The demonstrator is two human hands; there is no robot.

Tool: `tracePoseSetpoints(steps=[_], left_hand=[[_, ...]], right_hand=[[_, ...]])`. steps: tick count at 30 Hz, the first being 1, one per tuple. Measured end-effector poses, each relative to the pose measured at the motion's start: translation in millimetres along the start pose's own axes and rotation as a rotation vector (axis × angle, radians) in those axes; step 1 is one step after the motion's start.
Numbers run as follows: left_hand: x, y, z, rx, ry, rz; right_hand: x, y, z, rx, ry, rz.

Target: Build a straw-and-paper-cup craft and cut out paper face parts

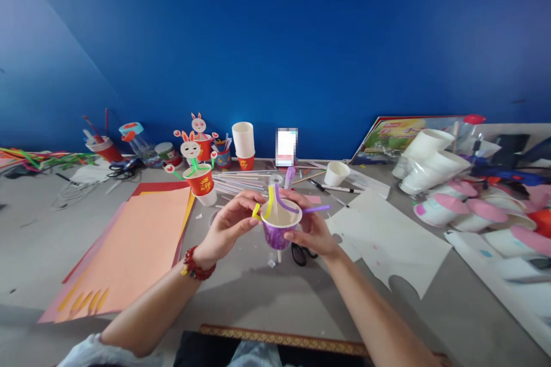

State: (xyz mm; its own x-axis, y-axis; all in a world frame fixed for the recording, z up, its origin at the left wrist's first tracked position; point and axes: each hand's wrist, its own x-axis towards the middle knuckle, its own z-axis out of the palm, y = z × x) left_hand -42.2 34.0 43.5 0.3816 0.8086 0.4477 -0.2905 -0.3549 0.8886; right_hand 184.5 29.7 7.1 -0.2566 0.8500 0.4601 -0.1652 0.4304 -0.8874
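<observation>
A small paper cup [278, 235], coloured purple outside and white within, is held upright over the table between my hands. My right hand [316, 232] grips its right side, thumb in front and fingers behind. My left hand [235, 221] pinches the bent end of a yellow straw [255, 210] that sticks out at the cup's left side. Inside the cup this straw rises beside a purple straw [286, 205], whose other end points out to the right past my right hand. Black-handled scissors [299, 254] lie on the table just behind and below the cup.
Coloured paper sheets [142, 241] lie left, cut white paper [387, 235] right. Behind stand a red cup with a rabbit figure [200, 182], stacked white cups [243, 137], a white cup [336, 173] and a blurred phone [286, 147]. Bagged cups [430, 160] and pink-topped cups [486, 212] crowd the right.
</observation>
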Motion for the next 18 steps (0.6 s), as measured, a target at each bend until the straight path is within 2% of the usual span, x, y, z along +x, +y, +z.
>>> tracePoseSetpoints(steps=[2,5,12,18], left_hand=[[-2.7,-6.8,2.0,-0.085,0.056,-0.047],[-3.9,-10.9,2.3,-0.099,0.093,-0.049],[-5.3,-4.4,-4.6,0.194,0.083,0.035],[-5.9,-12.5,0.7,-0.121,0.162,-0.108]], right_hand=[[0.7,1.0,0.7,0.001,0.007,-0.001],[1.9,1.1,1.0,0.003,0.024,0.007],[1.3,0.2,2.2,-0.016,-0.009,0.072],[1.7,3.1,1.9,-0.034,-0.004,0.086]])
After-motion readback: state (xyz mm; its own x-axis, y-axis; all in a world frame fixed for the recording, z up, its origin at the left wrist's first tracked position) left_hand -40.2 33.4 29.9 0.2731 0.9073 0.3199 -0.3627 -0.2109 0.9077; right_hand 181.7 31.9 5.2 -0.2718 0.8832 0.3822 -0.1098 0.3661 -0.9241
